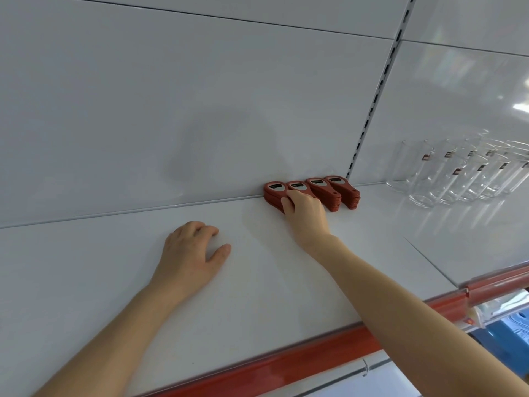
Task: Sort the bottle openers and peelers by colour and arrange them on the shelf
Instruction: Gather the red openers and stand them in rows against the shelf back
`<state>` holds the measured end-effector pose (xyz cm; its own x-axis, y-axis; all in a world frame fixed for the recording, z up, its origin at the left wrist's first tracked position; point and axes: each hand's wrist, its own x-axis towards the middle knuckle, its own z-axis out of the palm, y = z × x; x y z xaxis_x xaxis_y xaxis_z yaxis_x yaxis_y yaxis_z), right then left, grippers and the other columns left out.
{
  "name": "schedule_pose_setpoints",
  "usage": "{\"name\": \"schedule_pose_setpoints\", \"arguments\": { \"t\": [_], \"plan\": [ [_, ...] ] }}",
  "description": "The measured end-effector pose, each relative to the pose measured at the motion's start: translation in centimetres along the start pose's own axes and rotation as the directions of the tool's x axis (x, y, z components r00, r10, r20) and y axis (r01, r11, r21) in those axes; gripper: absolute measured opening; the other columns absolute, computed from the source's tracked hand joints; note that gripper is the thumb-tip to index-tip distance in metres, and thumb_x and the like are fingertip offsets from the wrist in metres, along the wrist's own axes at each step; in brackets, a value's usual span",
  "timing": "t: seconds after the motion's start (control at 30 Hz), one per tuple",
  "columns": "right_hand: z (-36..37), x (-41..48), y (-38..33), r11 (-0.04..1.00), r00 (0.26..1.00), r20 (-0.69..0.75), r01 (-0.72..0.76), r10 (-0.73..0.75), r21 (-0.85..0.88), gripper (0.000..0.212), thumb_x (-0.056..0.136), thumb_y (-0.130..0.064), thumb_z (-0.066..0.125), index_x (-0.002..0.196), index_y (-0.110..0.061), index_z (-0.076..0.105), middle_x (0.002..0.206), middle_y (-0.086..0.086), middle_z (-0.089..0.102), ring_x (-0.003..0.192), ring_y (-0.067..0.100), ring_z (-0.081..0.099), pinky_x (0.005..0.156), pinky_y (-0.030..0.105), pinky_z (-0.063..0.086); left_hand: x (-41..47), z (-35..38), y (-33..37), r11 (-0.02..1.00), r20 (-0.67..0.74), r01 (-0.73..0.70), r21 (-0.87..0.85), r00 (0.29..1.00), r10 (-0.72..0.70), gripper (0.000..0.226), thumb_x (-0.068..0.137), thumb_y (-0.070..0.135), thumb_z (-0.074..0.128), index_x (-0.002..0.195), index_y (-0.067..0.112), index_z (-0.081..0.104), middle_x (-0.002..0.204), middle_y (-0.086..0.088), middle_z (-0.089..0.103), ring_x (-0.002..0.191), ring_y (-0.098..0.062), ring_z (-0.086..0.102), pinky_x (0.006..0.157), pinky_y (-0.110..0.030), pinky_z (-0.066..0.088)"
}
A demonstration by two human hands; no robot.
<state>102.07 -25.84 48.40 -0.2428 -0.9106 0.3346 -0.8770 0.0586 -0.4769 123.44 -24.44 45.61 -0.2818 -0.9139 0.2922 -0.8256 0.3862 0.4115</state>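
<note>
Several stacks of red bottle openers (pixel 333 190) stand in a row at the back of the white shelf (pixel 257 282), against the back panel. My right hand (pixel 306 216) reaches to the two left stacks, and its fingers curl round the handles of the leftmost stack (pixel 273 193). My left hand (pixel 191 253) rests on the bare shelf to the left of the stacks, fingers loosely bent, holding nothing. No peelers are in view.
Several clear drinking glasses (pixel 458 173) with small labels stand in rows on the shelf section to the right. A slotted upright (pixel 378 90) divides the back panels. A red price strip (pixel 315 353) runs along the shelf's front edge.
</note>
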Motion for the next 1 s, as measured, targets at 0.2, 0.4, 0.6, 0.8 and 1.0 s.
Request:
{"name": "schedule_pose_setpoints", "arguments": {
  "t": [0.2, 0.4, 0.6, 0.8, 1.0],
  "plan": [
    [-0.1, 0.2, -0.2, 1.0, 0.999, 0.044, -0.018, 0.018, -0.017, 0.026, 0.097, -0.018, 0.038, 0.101, 0.0, 0.057, 0.102, 0.017, 0.062, 0.093, 0.034, 0.055, 0.068, 0.034, 0.034, -0.1, 0.1, 0.0, 1.0, -0.004, 0.0, 0.002, 1.0, 0.0, 0.086, 0.062, 0.067, 0.02, 0.111, 0.01, 0.062, 0.115, -0.007, 0.054, 0.112, -0.027, 0.049, 0.099, -0.033, 0.03],
    [-1.9, -0.2, -0.4, 1.0, 0.995, 0.097, 0.014, -0.012, -0.022, 0.025, 0.095, -0.02, 0.043, 0.1, 0.001, 0.055, 0.094, 0.014, 0.059, 0.089, 0.031, 0.053, 0.068, 0.035, 0.037, -0.1, -0.1, 0.1, 1.0, 0.014, 0.002, 0.015, 1.0, -0.002, 0.088, 0.06, 0.068, 0.018, 0.112, 0.012, 0.061, 0.117, -0.005, 0.053, 0.113, -0.025, 0.048, 0.099, -0.031, 0.029],
    [-5.5, -2.1, 0.2, 0.983, 0.966, 0.193, 0.181, -0.172, -0.03, 0.028, 0.095, -0.024, 0.045, 0.109, -0.003, 0.057, 0.098, 0.007, 0.059, 0.091, 0.022, 0.051, 0.072, 0.032, 0.036, 0.0, -0.4, 0.5, 0.999, 0.057, 0.004, 0.046, 0.998, -0.006, 0.09, 0.06, 0.068, 0.018, 0.114, 0.011, 0.061, 0.119, -0.007, 0.054, 0.114, -0.027, 0.048, 0.1, -0.033, 0.03],
    [-7.1, -3.7, -0.2, 0.955, 0.916, 0.301, 0.294, -0.266, -0.049, 0.041, 0.096, -0.032, 0.045, 0.131, -0.01, 0.049, 0.132, 0.003, 0.051, 0.125, 0.019, 0.041, 0.088, 0.02, 0.026, 0.3, -2.9, 1.1, 0.977, 0.342, -0.013, 0.214, 0.938, -0.063, 0.061, 0.086, 0.059, 0.035, 0.131, 0.018, 0.046, 0.134, -0.004, 0.044, 0.123, -0.021, 0.043, 0.103, -0.033, 0.034],
    [-4.5, -3.8, -4.4, 0.907, 0.835, 0.381, 0.42, -0.398, 0.028, 0.052, 0.093, -0.044, 0.045, 0.139, -0.02, 0.039, 0.148, -0.006, 0.035, 0.138, 0.011, 0.024, 0.108, 0.021, 0.017, -4.5, -8.3, 0.7, 0.955, 0.246, 0.009, 0.295, 0.966, -0.085, 0.054, 0.094, 0.052, 0.036, 0.138, 0.022, 0.035, 0.136, 0.0, 0.042, 0.123, -0.018, 0.042, 0.104, -0.029, 0.031]
  ]
}}
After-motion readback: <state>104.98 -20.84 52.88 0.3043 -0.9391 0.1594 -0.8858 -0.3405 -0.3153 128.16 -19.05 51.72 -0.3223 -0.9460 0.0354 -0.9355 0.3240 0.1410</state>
